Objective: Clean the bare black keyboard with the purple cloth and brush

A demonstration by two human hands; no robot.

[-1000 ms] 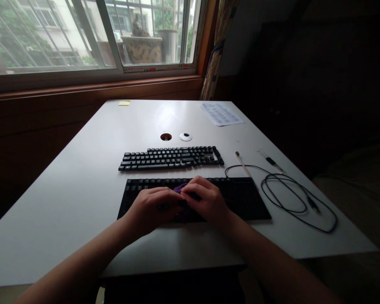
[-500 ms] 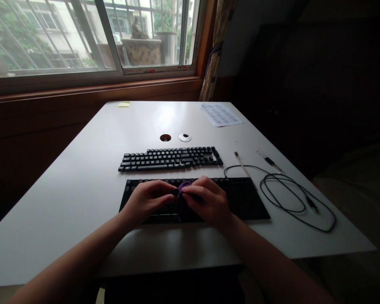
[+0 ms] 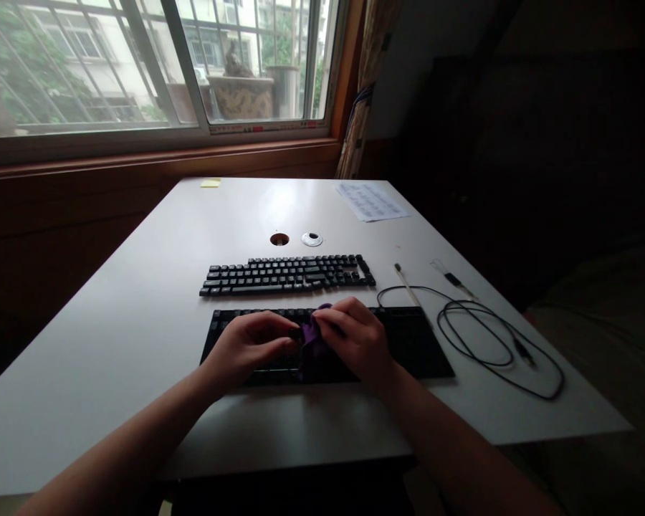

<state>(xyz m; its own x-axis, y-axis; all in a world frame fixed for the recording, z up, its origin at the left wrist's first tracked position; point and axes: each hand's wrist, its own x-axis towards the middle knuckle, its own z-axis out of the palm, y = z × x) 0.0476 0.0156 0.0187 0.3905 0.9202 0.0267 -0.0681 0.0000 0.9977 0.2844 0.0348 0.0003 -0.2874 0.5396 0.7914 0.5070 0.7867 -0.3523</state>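
Over the black keyboard base [image 3: 408,344] near the table's front edge, both hands meet. My left hand [image 3: 250,347] pinches a small dark piece, probably a keycap, between thumb and fingers. My right hand [image 3: 355,337] is closed on a purple cloth [image 3: 314,344], which hangs down over the base beside the small piece. Behind the base lies a group of black keycaps [image 3: 279,276], laid out in keyboard rows with a gap at the right. The hands hide much of the base's left and middle part.
A black cable [image 3: 478,308] lies coiled at the right, near a thin brush [image 3: 407,283] and a wire tool with a dark handle [image 3: 452,279]. Farther back are a round hole [image 3: 279,239], a white ring cover [image 3: 312,239], printed paper [image 3: 373,201] and a yellow note [image 3: 211,183].
My right hand has lifted the cloth's top slightly away from the small piece, and more purple shows between the hands. The whole view has shifted a little.
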